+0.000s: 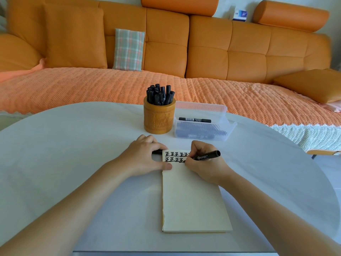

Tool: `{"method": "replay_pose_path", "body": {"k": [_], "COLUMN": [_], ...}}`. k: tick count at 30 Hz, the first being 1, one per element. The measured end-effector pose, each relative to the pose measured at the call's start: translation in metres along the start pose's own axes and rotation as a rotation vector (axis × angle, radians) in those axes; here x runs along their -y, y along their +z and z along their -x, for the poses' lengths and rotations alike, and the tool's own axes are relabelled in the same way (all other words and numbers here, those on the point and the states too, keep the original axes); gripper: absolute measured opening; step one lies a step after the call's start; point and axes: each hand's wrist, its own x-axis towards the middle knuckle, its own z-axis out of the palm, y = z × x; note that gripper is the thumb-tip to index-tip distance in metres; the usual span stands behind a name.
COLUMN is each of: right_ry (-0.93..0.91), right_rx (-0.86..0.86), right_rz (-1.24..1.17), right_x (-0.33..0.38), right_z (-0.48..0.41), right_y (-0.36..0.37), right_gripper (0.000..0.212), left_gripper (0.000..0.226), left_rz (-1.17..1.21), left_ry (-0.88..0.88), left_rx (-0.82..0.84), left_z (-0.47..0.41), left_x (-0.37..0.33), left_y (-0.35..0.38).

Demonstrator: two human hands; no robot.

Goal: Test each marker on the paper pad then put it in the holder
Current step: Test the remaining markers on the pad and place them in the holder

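While your left hand [147,159] curls round what looks like the cap [157,151], thumb pinning the paper pad [193,200], your right hand [203,164] grips the marker [207,155] mid-test on the page, so next comes recapping and lifting it to the holder [158,119] behind.

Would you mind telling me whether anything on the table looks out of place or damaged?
Only minor things: one marker sits high across the clear box, above the others stacked inside, and the paper pad has a ragged left edge near its lower corner.
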Motion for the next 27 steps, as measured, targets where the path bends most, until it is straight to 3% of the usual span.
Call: {"method": "replay_pose_path", "body": {"k": [4, 7, 12, 16, 18, 23, 27], "right_ry": [0.011, -0.049, -0.162, -0.204, -0.155, -0.004, -0.052], "right_rx": [-0.081, -0.116, -0.107, 0.027, 0.106, 0.215, 0.144], "right_rz": [-0.163, -0.186, -0.109, -0.007, -0.081, -0.341, -0.044], "right_x": [0.0, 0.004, 0.008, 0.012, 0.019, 0.031, 0.032], "right_z": [0.001, 0.001, -0.004, -0.005, -0.006, -0.006, -0.007], "right_y": [-0.003, -0.007, -0.015, -0.023, -0.023, -0.025, -0.025], "right_gripper": [0.019, 0.014, 0.031, 0.052, 0.066, 0.049, 0.027], "left_gripper": [0.069, 0.046, 0.033, 0.023, 0.023, 0.019, 0.013], "left_rz": [0.005, 0.068, 0.09, 0.029, 0.021, 0.044, 0.229], "left_ry": [-0.007, -0.004, -0.026, 0.001, 0.003, -0.014, 0.0], "left_rx": [0.025, -0.035, -0.085, -0.098, -0.126, -0.181, -0.258], "left_z": [0.001, 0.001, 0.002, 0.002, 0.002, 0.001, 0.004], "left_x": [0.003, 0.003, 0.008, 0.011, 0.011, 0.011, 0.001], "left_y": [-0.001, -0.004, -0.011, -0.009, -0.008, -0.012, -0.019]}}
